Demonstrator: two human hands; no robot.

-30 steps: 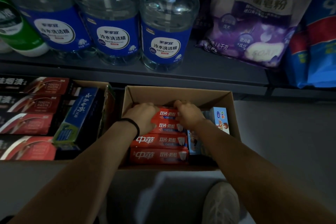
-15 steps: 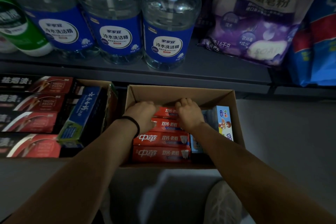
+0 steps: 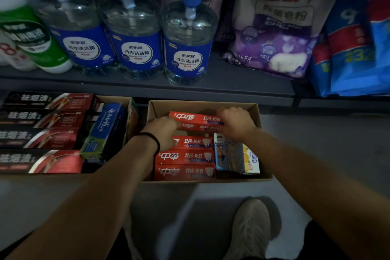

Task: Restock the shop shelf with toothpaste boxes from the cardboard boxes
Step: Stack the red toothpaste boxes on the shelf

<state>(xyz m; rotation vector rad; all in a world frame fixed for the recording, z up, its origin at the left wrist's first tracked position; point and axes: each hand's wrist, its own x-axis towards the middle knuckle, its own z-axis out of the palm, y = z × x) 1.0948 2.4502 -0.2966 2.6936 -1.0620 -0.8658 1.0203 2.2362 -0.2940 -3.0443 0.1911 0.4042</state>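
head view only, so one pass:

step: pulling stock out of the cardboard box [image 3: 256, 112]. Looks to me like the lift-out part, nothing's gone to a shelf slot yet afaict.

top red box [image 3: 197, 118]: raised w/ its face tipped toward the camera, at the far edge of the carton, just above a second red one that's half hidden under it.

left hand [image 3: 163, 131]: on the left end of that top red box, fingers curled around the end. Black band on the wrist.

right hand [image 3: 237, 123]: over the right end, fingers bent down onto it, thumb side hidden, so exact pinch = can't tell, but it reads as gripping.

rest of carton: three more red boxes [image 3: 185, 156] flat in a row toward the near edge, small kids' boxes [image 3: 236, 154] standing on edge in the near right corner.

next move (my guess): lift straight up to clear the far wall, keep both ends squeezed so it doesn't sag or drop the one under it, then find a slot.

materials: red boxes = thin glossy card, long rectangular, slippery-ish. Carton = plain brown corrugated, matte, flaps open.

nearby: black-and-red toothpaste boxes [image 3: 42, 120] in a 2nd carton to the left, w/ a blue box [image 3: 105, 129] leaning at its right edge. Shelf [image 3: 242, 86] above = dark flat metal w/ clear pump bottles [image 3: 187, 42] and a purple soap powder bag [image 3: 278, 25], soft plastic.
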